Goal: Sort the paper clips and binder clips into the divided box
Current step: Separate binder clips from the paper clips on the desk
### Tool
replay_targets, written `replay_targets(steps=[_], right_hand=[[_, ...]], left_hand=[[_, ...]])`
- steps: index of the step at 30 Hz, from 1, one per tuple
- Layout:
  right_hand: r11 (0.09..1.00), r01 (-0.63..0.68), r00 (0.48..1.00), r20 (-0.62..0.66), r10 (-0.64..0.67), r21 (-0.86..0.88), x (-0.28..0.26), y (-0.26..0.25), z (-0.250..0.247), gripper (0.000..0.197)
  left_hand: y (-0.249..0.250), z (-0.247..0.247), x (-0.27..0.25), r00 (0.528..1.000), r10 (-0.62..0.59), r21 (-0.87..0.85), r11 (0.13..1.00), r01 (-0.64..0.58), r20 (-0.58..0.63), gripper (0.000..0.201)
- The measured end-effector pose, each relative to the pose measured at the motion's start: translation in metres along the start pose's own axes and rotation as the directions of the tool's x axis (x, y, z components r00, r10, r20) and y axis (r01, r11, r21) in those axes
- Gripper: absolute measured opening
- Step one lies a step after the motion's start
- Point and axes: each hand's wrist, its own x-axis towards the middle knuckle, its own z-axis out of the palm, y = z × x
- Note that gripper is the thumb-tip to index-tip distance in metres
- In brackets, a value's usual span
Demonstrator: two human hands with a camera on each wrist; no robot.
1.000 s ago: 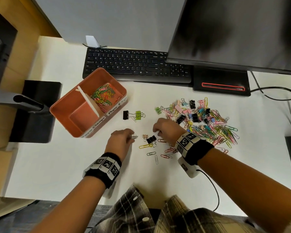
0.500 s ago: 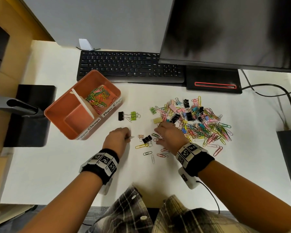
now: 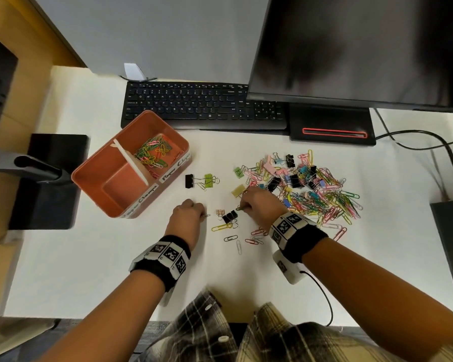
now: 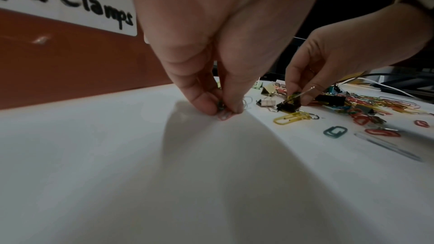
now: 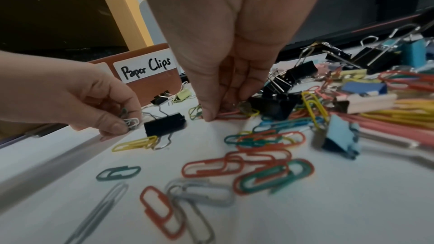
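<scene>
Head view puts the job early: the divided box (image 3: 131, 176) holds paper clips (image 3: 152, 152) in one compartment only (the other looks bare); the left hand (image 3: 187, 214) pinches small clips (image 5: 130, 122); the right hand (image 3: 259, 202) pinches a clip (image 3: 239, 208) beside the big pile (image 3: 306, 184) on the tabletop (image 3: 115, 257).

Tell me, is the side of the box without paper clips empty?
Yes, empty. In the head view the near compartment of the orange divided box shows only its bare floor, while the far one holds paper clips.
</scene>
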Motion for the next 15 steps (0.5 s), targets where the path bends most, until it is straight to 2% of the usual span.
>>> replay_targets(steps=[5, 7, 9, 11, 15], right_hand=[[0.999, 0.027, 0.999, 0.043, -0.028, 0.022, -0.003, 0.001, -0.003, 0.021], [0.996, 0.059, 0.998, -0.004, -0.058, 0.060, -0.007, 0.001, -0.006, 0.018], [0.990, 0.108, 0.992, -0.082, -0.100, 0.094, -0.012, -0.004, -0.015, 0.015], [0.977, 0.171, 0.975, -0.166, -0.149, 0.130, -0.011, -0.017, -0.031, 0.013], [0.933, 0.317, 0.911, -0.328, -0.250, 0.171, 0.016, -0.077, -0.069, 0.010]], left_hand=[[0.002, -0.001, -0.004, 0.999, -0.008, -0.009, 1.000, 0.008, 0.039, 0.012], [0.005, -0.012, -0.012, 1.000, -0.001, -0.073, 0.997, 0.003, 0.030, 0.014], [0.010, -0.035, -0.019, 0.999, 0.007, -0.178, 0.984, -0.014, -0.041, 0.013], [0.011, -0.067, -0.023, 0.985, 0.005, -0.233, 0.972, -0.046, -0.171, 0.010], [-0.004, -0.137, -0.014, 0.934, -0.110, -0.274, 0.962, 0.014, -0.339, 0.005]])
